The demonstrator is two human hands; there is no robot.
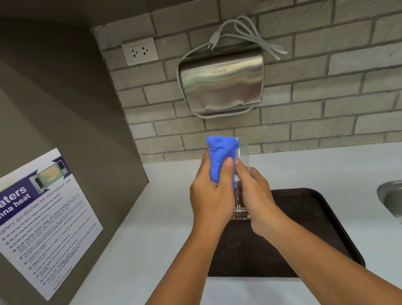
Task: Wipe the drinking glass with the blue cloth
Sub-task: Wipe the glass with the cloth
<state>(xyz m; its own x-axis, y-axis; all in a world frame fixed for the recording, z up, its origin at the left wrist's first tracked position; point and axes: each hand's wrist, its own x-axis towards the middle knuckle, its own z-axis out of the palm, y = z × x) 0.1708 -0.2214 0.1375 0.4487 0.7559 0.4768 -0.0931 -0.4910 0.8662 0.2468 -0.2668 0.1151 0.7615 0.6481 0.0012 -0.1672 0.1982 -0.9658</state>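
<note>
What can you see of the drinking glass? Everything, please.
The drinking glass is clear, colourless and straight-walled with a thick base, and looks empty. It is held in the air above the dark tray, mouth tilted away towards the brick wall. The right hand grips its lower part. The left hand presses the blue cloth against its upper side and over the rim.
</note>
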